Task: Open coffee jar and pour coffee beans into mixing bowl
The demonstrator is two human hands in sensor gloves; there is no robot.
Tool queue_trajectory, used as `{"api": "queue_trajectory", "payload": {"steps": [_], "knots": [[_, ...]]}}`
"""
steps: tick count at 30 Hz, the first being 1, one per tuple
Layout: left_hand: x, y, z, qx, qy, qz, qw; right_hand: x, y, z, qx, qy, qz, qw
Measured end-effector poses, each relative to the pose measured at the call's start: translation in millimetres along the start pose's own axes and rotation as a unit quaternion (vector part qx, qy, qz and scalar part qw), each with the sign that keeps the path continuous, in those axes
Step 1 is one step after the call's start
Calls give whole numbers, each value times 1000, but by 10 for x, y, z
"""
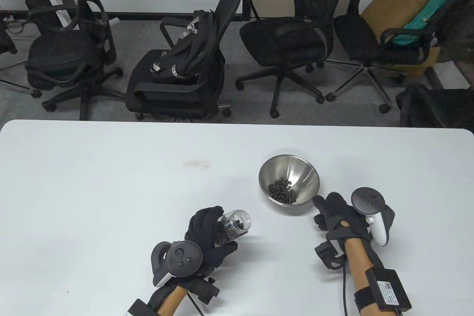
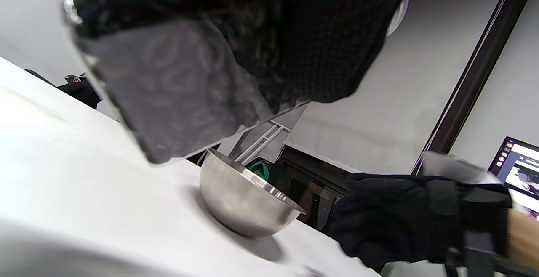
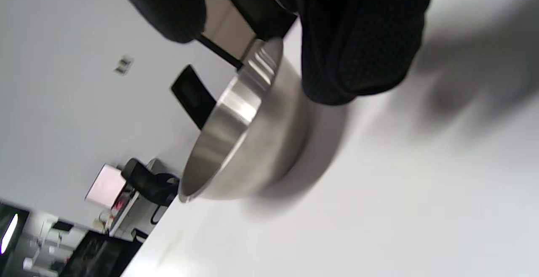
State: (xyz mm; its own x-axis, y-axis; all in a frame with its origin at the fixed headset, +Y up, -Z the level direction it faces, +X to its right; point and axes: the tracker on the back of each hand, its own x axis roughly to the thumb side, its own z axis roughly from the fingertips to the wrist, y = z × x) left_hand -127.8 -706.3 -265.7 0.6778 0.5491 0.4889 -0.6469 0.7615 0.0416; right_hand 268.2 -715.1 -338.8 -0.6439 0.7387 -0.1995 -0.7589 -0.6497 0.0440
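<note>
My left hand [image 1: 216,229] grips a clear plastic coffee jar [image 1: 234,224], tilted on its side above the table. The jar's open mouth faces right toward the bowl, some beans are still inside, and no lid is on it. The steel mixing bowl [image 1: 307,179] stands right of centre with a heap of coffee beans [image 1: 282,190] in it. My right hand [image 1: 327,208] rests just right of the bowl, fingers curled, one fingertip at the rim. In the right wrist view a gloved finger [image 3: 358,49] lies against the bowl [image 3: 244,142]. The lid is not in sight.
The white table [image 1: 111,190] has a faint brown stain [image 1: 194,163] left of the bowl. Several black office chairs [image 1: 185,71] stand beyond the far edge. The left wrist view shows the bowl [image 2: 240,201], my right hand [image 2: 391,222] and a lit screen [image 2: 520,171].
</note>
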Motion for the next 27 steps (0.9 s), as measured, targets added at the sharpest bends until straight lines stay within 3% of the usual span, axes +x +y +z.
{"api": "queue_trajectory", "payload": {"steps": [3, 7, 10, 14, 23, 27], "knots": [[9, -32, -5, -8, -3, -8, 1000, 28, -181, 210, -48, -34, 84, 995], [21, -54, -6, -13, -7, -14, 1000, -11, -226, 315, -49, -26, 153, 987], [35, -59, -3, -16, -11, -19, 1000, -98, -170, 327, -31, 10, 228, 973], [38, -67, -5, -19, -14, -21, 1000, -209, -78, 289, -1, 86, 344, 935], [46, -86, -8, -28, -17, -25, 999, -380, 76, 219, 83, 168, 412, 892], [50, -96, -8, -31, -19, -28, 999, -441, 114, 188, 95, 176, 413, 888]]}}
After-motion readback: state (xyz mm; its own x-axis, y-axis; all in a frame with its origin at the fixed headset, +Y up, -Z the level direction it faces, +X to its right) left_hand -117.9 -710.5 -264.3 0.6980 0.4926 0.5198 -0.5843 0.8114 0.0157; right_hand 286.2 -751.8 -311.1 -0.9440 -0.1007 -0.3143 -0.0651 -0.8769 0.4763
